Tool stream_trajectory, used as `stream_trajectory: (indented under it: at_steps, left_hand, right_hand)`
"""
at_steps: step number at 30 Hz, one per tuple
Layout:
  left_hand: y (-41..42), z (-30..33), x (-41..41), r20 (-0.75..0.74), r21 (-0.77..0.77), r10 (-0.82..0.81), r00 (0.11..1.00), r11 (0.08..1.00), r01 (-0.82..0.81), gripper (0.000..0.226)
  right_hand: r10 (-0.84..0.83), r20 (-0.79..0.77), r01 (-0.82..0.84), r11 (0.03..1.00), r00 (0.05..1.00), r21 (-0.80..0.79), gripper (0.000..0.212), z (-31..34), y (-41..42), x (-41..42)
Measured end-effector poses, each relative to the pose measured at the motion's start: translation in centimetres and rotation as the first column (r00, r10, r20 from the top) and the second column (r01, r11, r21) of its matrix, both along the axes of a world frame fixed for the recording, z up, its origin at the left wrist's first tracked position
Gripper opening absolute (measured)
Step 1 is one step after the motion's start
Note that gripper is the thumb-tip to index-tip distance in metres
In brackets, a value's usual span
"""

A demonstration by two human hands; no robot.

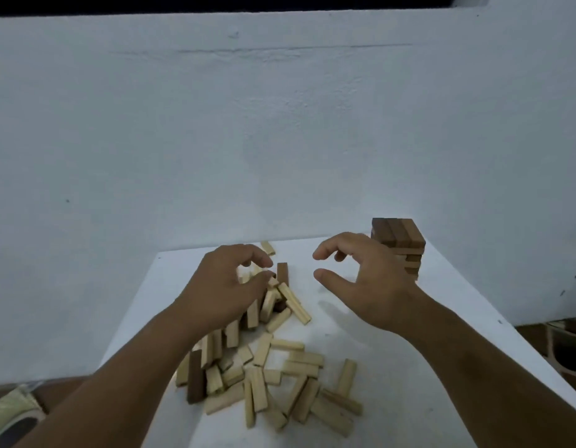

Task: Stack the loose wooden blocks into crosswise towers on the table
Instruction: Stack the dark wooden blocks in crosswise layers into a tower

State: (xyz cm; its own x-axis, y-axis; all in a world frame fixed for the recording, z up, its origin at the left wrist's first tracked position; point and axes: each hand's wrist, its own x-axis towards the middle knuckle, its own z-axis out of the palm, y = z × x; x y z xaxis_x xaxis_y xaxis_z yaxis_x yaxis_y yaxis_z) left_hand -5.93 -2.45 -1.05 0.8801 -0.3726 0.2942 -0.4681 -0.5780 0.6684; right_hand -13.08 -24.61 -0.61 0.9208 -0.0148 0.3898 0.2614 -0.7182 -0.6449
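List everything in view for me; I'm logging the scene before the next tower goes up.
Tower: one, dark brown top layer over lighter layers, far right of the table, partly behind the right hand.
Loose blocks: a scattered heap, too many to count surely, mostly pale wood with a few dark brown, table's near and middle left.
Table: one, white.
Wall: pale blue-grey, behind the table.
Floor: brown, to the right and lower left of the table.
Left hand: over the heap's far end, fingers curled among the blocks; whether it grips one is unclear.
Right hand: above bare table, fingers loosely curled, holding nothing.
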Motion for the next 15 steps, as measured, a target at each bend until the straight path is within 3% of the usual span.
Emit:
stream_trajectory:
  at_steps: [4,8,15]
  left_hand:
    - [3.1,-2.0,1.5,-0.001,0.244,0.08,0.997,0.967,-0.077,0.006]
    - [4.9,-4.4,2.6,0.006,0.461,0.114,0.993,0.881,-0.104,0.029]
    - [4.0,-6.4,3.8,0.037,0.476,0.076,0.996,0.875,-0.084,0.037]
  right_hand:
    - [0.031,-0.085,-0.034,0.999,0.996,-0.026,0.015,-3.1,1.7,1.0]
    - [0.036,-0.128,-0.044,0.998,0.991,-0.054,0.014,-5.9,2.5,2.3]
    - [0.03,-0.133,-0.041,0.996,0.991,-0.083,0.016,-8.1,3.3,5.2]
